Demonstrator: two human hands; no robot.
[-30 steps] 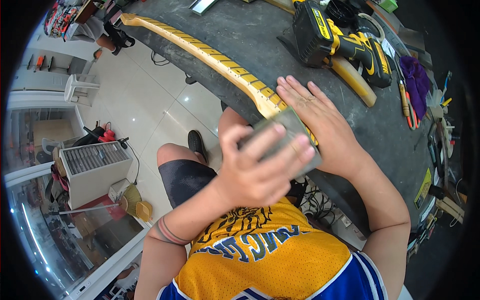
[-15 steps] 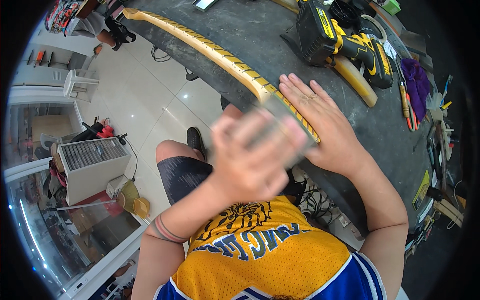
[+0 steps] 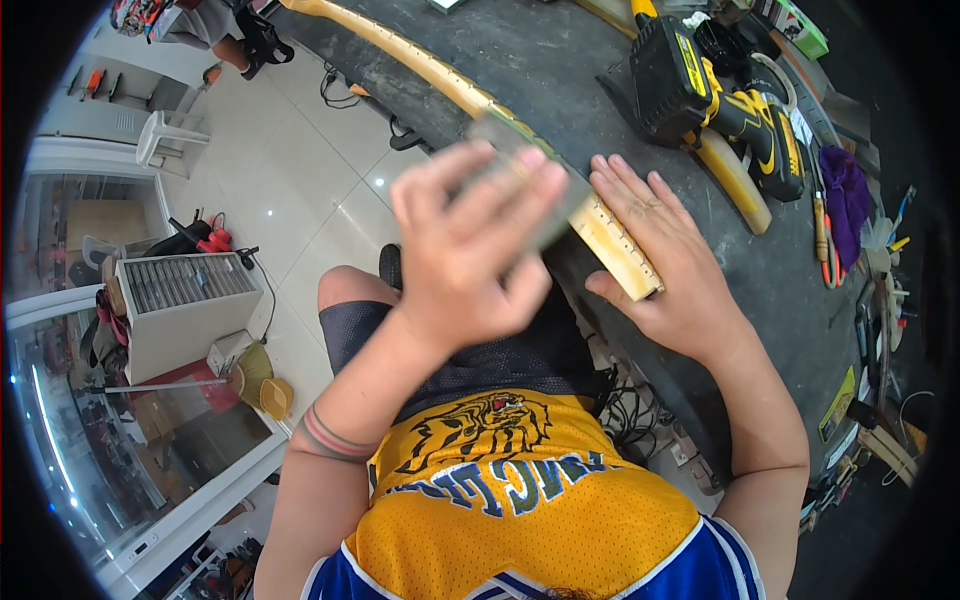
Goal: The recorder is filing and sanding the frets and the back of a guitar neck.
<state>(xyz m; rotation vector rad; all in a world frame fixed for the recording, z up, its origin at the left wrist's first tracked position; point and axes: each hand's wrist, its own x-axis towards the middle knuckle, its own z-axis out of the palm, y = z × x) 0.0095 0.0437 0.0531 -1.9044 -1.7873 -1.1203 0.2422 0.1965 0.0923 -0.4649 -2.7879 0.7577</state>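
My left hand (image 3: 465, 240), blurred, is closed on a flat grey-green block (image 3: 560, 210) that lies across the edge of a pale wooden guitar neck (image 3: 420, 65). The neck runs diagonally along the bench edge, its far end at the top of the view, its fretted edge visible. My right hand (image 3: 670, 265) holds the neck's near end, long fingers laid along its right side and thumb beside the end. Just right of that hand are a yellow-and-black cordless drill (image 3: 765, 130) and a curved amber piece (image 3: 740, 190) on the dark bench.
The dark bench (image 3: 760, 300) carries a purple cloth (image 3: 845, 195) and assorted tools at the right. Left are a tiled floor, a white plastic stool (image 3: 165, 140), a grey cabinet (image 3: 170, 330) and glass cases. Cables (image 3: 635, 410) hang below the bench. Someone's leg (image 3: 240, 50) shows top left.
My left hand and the block have moved up and left along the neck, uncovering its near end. The view has shifted slightly; my right hand stays on the neck.
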